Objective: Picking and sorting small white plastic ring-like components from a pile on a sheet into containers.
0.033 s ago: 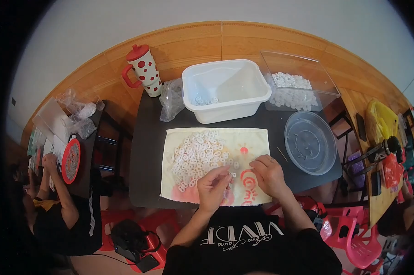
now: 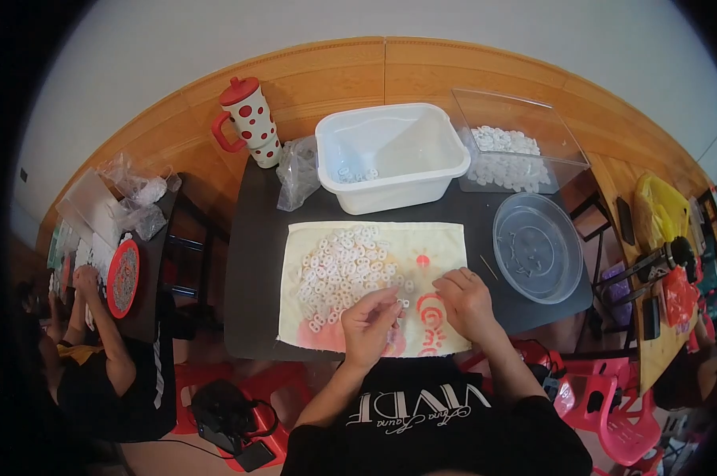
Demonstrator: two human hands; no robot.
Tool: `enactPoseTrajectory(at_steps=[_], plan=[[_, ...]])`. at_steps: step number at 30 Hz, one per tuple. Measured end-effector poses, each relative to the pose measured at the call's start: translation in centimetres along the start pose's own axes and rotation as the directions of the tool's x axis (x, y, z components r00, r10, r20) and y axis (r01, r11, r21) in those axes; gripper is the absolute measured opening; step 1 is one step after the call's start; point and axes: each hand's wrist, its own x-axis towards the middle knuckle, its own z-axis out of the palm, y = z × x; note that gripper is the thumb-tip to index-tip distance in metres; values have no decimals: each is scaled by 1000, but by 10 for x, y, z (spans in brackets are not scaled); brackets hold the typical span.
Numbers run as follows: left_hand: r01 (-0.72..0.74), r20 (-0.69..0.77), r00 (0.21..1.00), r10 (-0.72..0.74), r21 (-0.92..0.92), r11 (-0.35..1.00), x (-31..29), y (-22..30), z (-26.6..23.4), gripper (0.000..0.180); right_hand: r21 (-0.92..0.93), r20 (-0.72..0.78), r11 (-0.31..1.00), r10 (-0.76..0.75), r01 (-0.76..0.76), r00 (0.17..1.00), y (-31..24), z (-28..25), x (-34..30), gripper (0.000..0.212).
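A loose heap of small white two-holed plastic pieces (image 2: 339,274) covers the left half of a pale yellow printed cloth (image 2: 410,238). Over the cloth's front middle, my left hand (image 2: 366,324) pinches a small white plastic piece (image 2: 404,303) at its fingertips. To the right of it, apart by a short gap, my right hand (image 2: 465,303) hovers over the pink print with fingers curled and pressed together. Whatever it may hold is too small or hidden. A few pieces lie between the heap and my hands.
Behind the cloth stands a white basin (image 2: 394,190) with several pieces inside. A clear box (image 2: 525,170) of white pieces, a round clear lid (image 2: 537,247), a plastic bag (image 2: 297,174) and a dotted tumbler (image 2: 251,123) surround it. Another person's hands (image 2: 85,282) work at the left table.
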Motion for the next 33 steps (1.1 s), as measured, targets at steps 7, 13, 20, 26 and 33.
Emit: enactPoseTrajectory(at_steps=[7,13,20,26,33], plan=[[-5,22,1000,5,-3,1000,1,-1,-1,27,148,-115,989,48,-31,992,9,-6,-6,18],[-2,48,999,1,21,1000,0,-2,1,28,-8,-12,996,85,-86,996,-8,-2,-7,14],[1,54,999,-2,6,1000,-4,-1,4,30,550,134,760,327,-345,935,-13,-3,-12,14],[32,99,995,-30,-16,999,-7,6,11,35,780,109,562,308,-274,945,-23,0,7,21],[-10,139,990,5,29,1000,-8,10,12,38,753,70,625,234,-205,970,-25,2,8,20]])
